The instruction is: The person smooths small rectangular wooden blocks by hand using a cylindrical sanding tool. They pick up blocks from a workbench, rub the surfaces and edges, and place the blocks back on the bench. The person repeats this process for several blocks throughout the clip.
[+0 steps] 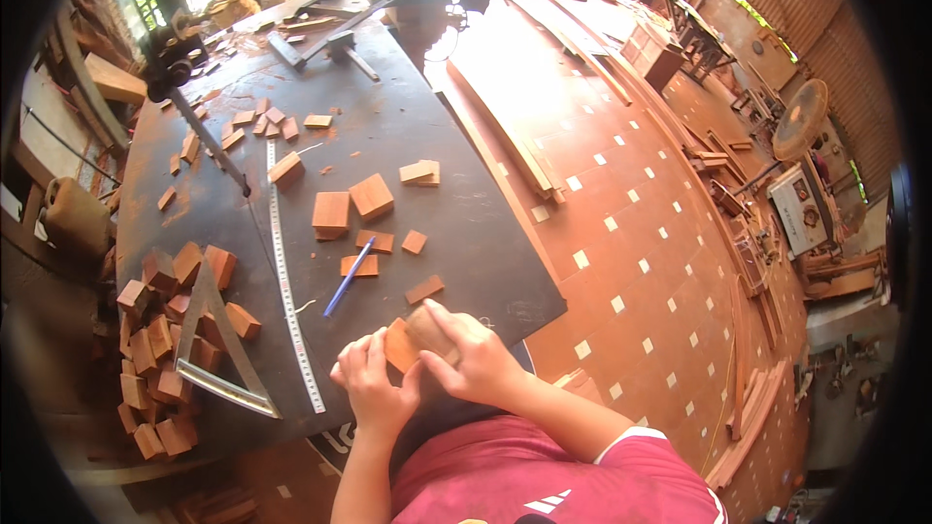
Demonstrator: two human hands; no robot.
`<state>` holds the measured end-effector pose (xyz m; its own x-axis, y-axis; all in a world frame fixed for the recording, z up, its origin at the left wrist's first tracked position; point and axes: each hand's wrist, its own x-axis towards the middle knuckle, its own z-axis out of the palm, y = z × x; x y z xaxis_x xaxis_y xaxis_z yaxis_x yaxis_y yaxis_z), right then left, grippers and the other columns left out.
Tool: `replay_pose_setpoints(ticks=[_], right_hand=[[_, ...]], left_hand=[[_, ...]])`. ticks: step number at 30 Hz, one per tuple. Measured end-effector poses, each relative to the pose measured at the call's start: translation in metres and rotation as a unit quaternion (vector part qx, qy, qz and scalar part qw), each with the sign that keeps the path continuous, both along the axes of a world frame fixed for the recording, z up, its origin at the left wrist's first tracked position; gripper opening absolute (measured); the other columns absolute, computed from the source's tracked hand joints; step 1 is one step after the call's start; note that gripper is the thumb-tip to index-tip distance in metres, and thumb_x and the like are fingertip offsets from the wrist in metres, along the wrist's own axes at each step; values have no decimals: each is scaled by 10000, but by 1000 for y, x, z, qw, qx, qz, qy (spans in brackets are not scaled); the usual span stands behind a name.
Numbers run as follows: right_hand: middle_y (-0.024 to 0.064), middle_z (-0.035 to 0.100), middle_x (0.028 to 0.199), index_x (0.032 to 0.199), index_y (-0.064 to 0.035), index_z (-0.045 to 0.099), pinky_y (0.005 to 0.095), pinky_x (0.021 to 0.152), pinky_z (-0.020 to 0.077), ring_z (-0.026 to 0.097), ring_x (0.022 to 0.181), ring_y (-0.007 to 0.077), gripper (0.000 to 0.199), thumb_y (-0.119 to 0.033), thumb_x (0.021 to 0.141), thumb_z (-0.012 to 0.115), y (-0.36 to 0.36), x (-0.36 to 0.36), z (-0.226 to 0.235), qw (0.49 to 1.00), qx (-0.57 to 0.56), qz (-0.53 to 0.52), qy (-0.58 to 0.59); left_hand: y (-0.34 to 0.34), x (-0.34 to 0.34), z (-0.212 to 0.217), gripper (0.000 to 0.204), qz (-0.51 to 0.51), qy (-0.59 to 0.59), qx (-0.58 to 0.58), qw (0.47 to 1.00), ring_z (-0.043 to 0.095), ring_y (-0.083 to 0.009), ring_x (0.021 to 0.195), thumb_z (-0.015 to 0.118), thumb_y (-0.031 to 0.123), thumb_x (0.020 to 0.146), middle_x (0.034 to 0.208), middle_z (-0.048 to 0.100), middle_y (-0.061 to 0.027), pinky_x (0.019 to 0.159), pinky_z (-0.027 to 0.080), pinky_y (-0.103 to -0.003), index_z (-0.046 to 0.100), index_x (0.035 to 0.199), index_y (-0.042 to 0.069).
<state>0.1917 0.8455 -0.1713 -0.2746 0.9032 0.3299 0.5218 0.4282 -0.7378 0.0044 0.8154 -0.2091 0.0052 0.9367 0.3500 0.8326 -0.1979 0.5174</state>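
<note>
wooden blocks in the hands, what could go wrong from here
The orange block and darker block, held between the left hand and right hand, are by the near edge of the table, so a loose grip might drop one. The blue pen lies across a small block and could roll if nudged. The block pile looks loosely stacked; a knock might topple it.

Strong daylight at the far end bleaches the floor [500,63] there, and the dark rim distorts shapes.
</note>
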Motion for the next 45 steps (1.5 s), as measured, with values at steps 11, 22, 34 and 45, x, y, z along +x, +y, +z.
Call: replay_pose_setpoints(ticks=[11, 22, 34, 45], right_hand=[[306, 634, 1216, 1593, 29, 441, 472, 892, 606, 706, 1016, 479, 757, -190, 943, 763, -27, -3, 2, 999, -30, 9, 23], [301, 638, 1223, 1607, -4, 444, 451, 820, 623, 723, 959, 464, 749, -226, 960, 749, -19, -9, -4, 998, -58, -24, 14], [276, 653, 1189, 1617, -43, 456, 464, 817, 620, 726, 944, 463, 736, -252, 974, 747, -7, -3, -3, 993, -119, -21, 6], [312, 646, 1198, 1635, -31, 415, 482, 873, 593, 704, 967, 479, 756, -232, 976, 724, 10, -7, -23, 990, -132, -26, 40]], left_hand=[[-1, 0, -6, 682, -4, -16, -2, 1000, 581, -355, 1252, 793, 314, 768, 1267, 660, -138, 1081, 381, -507, 656, 1362, 8], [0, 0, -9, 629, 11, -7, 26, 1000, 590, -368, 1221, 792, 312, 804, 1231, 655, -128, 1059, 391, -507, 667, 1339, 8], [0, 0, -10, 659, 19, 3, 10, 1000, 579, -363, 1226, 828, 384, 824, 1235, 646, -118, 1050, 389, -508, 668, 1350, 22], [0, 1, -14, 705, 1, 3, 10, 1000, 575, -383, 1254, 842, 430, 852, 1258, 640, -136, 1062, 385, -527, 652, 1391, 18]])
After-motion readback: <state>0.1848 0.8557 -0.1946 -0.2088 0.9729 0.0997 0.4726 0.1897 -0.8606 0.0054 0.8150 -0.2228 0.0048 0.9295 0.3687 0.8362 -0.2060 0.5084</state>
